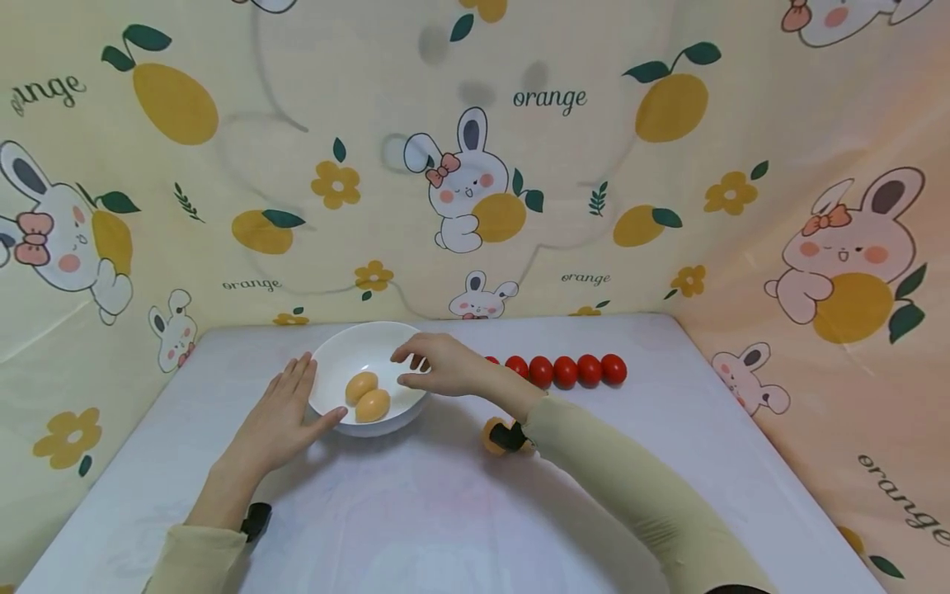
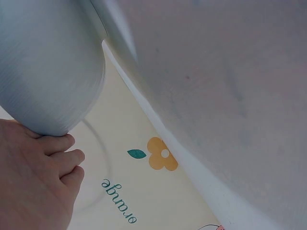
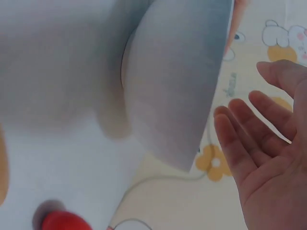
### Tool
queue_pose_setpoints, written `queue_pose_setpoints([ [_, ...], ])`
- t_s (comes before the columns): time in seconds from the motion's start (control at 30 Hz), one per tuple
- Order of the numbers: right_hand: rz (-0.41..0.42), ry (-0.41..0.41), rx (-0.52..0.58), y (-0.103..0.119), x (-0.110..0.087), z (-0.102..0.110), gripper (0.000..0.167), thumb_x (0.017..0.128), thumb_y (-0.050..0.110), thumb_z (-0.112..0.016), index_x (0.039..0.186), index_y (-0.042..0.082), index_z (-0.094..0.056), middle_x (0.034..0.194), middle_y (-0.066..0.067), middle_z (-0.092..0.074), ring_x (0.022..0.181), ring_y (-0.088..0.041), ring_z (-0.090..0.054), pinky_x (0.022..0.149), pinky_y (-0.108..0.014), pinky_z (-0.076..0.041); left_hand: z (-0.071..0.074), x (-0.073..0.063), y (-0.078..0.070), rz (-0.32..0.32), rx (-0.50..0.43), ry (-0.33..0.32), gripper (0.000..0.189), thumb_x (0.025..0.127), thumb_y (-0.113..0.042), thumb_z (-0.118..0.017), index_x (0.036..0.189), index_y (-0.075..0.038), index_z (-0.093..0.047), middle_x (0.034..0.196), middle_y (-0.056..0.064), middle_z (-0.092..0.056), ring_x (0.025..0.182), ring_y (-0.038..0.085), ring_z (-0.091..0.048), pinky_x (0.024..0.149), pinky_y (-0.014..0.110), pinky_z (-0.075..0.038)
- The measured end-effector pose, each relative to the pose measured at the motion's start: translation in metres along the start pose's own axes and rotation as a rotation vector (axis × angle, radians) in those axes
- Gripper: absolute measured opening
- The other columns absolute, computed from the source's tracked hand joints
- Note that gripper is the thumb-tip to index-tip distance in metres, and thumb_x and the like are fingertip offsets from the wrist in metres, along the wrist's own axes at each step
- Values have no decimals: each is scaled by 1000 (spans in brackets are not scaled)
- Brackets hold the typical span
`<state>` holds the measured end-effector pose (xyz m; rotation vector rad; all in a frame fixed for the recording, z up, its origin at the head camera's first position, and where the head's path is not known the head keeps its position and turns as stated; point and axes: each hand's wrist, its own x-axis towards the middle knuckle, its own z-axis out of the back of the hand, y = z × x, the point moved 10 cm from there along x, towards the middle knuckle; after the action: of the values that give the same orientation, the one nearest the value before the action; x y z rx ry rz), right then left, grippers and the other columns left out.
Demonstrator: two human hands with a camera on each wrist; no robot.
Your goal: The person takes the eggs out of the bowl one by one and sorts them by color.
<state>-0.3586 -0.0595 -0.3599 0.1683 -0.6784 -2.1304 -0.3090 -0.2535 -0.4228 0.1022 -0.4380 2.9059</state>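
A white bowl (image 1: 397,422) stands at the table's back left with two yellow-orange, egg-shaped objects (image 1: 373,405) lying together inside. My left hand (image 1: 285,417) rests against the bowl's left side, fingers extended and thumb at the near rim. In the left wrist view, the fingers (image 2: 67,158) lie along the bowl's outer wall (image 2: 53,72). Over the right rim hovers my right hand (image 1: 449,367), its fingers loosely bent and nothing between them. The right wrist view shows that hand (image 3: 268,148) with spread fingers beside the bowl's rim.
Several shiny red, rounded objects (image 1: 566,372) form a row at the back right, partly behind the right forearm. Yellow-orange objects (image 1: 493,436) sit below that forearm, mostly covered by the black wrist camera (image 1: 508,436). A printed cloth (image 1: 564,165) hangs around the table (image 1: 416,528).
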Motion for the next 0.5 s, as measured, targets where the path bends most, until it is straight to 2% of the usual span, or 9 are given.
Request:
queue_pose_setpoints([
  [0.23, -9, 105, -9, 9, 22, -25, 34, 99, 19, -72, 130, 4, -70, 127, -12, -71, 99, -15, -68, 84, -17, -54, 2, 0, -1, -14, 3, -8, 109, 99, -69, -50, 159, 15, -16, 168, 33, -12, 155, 52, -11, 125, 67, -13],
  [0.5, -34, 149, -87, 5, 40, -52, 31, 99, 26, -74, 125, 9, -74, 120, -1, -72, 88, -7, -62, 79, -12, -51, 3, -1, -2, -27, -3, -13, 109, 99, -70, -50, 159, 15, -17, 168, 33, -13, 155, 52, -11, 124, 67, -15],
])
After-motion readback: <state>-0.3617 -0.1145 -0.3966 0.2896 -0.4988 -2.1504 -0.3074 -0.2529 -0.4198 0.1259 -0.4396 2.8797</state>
